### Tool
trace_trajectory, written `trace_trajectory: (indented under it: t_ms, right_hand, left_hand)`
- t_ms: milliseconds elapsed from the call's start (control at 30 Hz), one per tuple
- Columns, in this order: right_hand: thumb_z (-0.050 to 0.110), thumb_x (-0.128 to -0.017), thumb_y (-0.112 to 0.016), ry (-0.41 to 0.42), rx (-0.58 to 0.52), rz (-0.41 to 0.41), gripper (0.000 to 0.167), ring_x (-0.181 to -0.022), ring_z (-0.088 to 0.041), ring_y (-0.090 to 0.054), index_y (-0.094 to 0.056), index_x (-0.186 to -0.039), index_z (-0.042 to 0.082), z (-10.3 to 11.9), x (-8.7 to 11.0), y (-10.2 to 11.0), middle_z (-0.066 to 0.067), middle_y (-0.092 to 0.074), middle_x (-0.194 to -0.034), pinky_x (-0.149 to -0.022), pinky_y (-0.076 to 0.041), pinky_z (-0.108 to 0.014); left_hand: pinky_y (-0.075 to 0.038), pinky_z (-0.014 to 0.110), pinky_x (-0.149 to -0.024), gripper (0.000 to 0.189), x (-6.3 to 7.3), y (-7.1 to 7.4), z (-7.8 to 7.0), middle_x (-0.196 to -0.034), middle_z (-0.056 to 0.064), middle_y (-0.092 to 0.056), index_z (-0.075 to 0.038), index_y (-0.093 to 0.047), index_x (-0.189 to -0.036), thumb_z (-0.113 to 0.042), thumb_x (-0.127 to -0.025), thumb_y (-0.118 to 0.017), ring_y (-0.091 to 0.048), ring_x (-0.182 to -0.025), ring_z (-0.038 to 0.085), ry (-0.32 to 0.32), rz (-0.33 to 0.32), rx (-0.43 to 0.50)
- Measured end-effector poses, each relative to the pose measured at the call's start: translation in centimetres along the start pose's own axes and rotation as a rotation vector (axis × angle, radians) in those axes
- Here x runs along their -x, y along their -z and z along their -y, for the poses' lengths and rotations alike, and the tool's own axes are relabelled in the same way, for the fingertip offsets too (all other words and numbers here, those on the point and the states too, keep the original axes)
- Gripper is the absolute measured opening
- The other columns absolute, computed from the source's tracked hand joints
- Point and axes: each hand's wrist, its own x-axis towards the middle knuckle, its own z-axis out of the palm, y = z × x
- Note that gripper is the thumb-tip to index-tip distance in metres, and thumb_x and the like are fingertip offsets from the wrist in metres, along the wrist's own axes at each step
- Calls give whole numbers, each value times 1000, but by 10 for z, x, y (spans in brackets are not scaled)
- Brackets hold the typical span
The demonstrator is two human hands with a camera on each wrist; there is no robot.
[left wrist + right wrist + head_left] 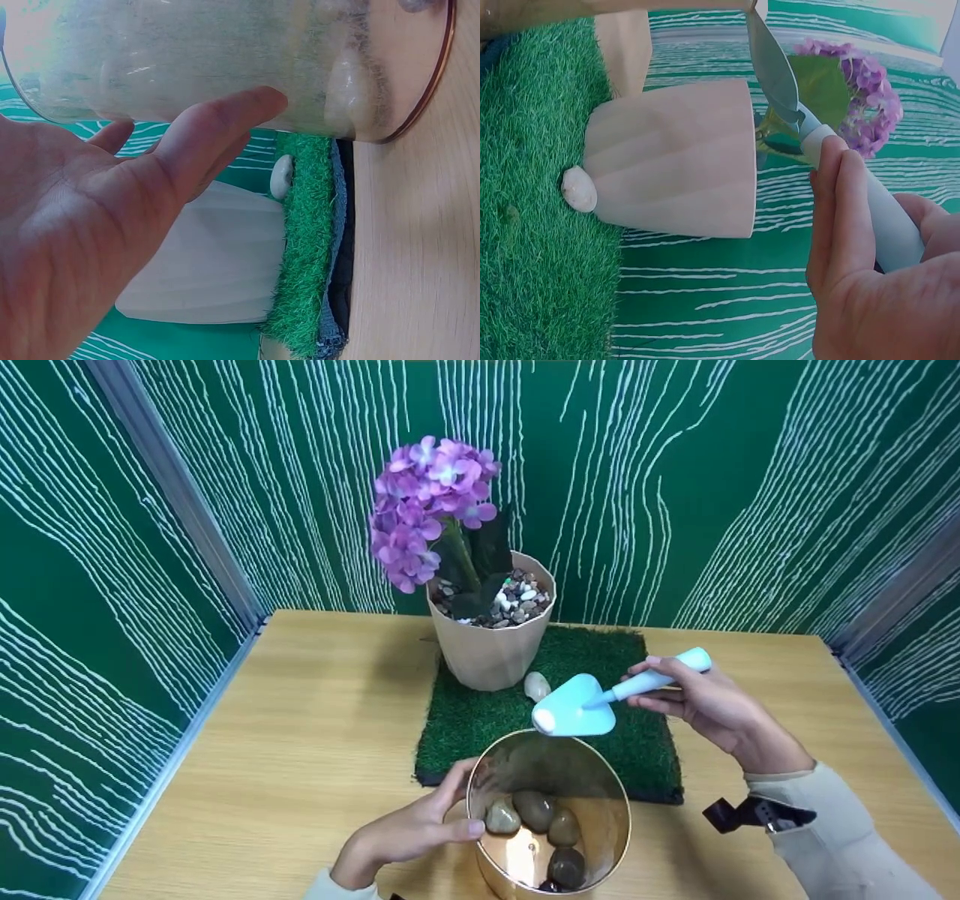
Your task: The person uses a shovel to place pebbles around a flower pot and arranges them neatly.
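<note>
My right hand point(716, 701) grips the handle of a light blue hand trowel point(585, 709), its blade pointing left over the far rim of a glass jar point(551, 765). On the blade's tip sits a white pebble point(544, 721). In the right wrist view, fingers and thumb wrap the trowel's handle point(889, 217). The jar is a clear, amber-tinted cylinder with a gold rim, standing upright with several smooth dark stones point(534, 810) inside. My left hand point(409, 832) holds the jar's left side, thumb in front and fingers behind; the left wrist view shows the thumb against the glass point(202, 90).
Behind the jar lies a square of artificial grass point(480, 735) bearing a cream flowerpot point(491, 656) with a purple flower point(439, 502) and small pebbles. A pale stone point(537, 687) rests at the pot's base. Green walls with white lines border the wooden table point(315, 697).
</note>
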Motion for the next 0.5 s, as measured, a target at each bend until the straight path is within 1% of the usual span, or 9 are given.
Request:
trace_trajectory:
  t_ms: [133,333,400,500]
  right_hand:
    - [18,-125,-42,-18,-40,-58,44,-98,-14,-86,-84,-113,11,2,-3,5,-4,-85,-111,-91,-65,-21]
    - [25,-124,-48,-43,-88,-151,40,-97,-15,-86,-84,-111,12,3,-8,12,-4,-84,-111,-91,-65,-21]
    - [26,-123,-50,-48,-116,-176,40,-97,-15,-86,-85,-110,11,1,-11,15,-5,-83,-111,-91,-65,-21]
    - [23,-123,-49,-49,-144,-217,41,-96,-15,-86,-85,-108,11,-6,-17,19,-5,-81,-109,-92,-64,-20]
  left_hand:
    - [-25,67,-136,92,0,0,1,-185,23,-18,-8,-18,-173,-64,-113,-58,-27,-172,50,7,0,-1]
    - [-24,69,-136,93,-1,1,2,-184,24,-18,-7,-17,-173,-65,-113,-58,-26,-172,50,11,2,1]
    - [-24,69,-136,92,-1,1,2,-184,24,-18,-7,-16,-173,-64,-113,-58,-26,-172,50,8,4,1]
    - [-25,69,-135,91,0,1,2,-184,23,-19,-8,-16,-173,-63,-114,-58,-27,-172,50,5,2,-9]
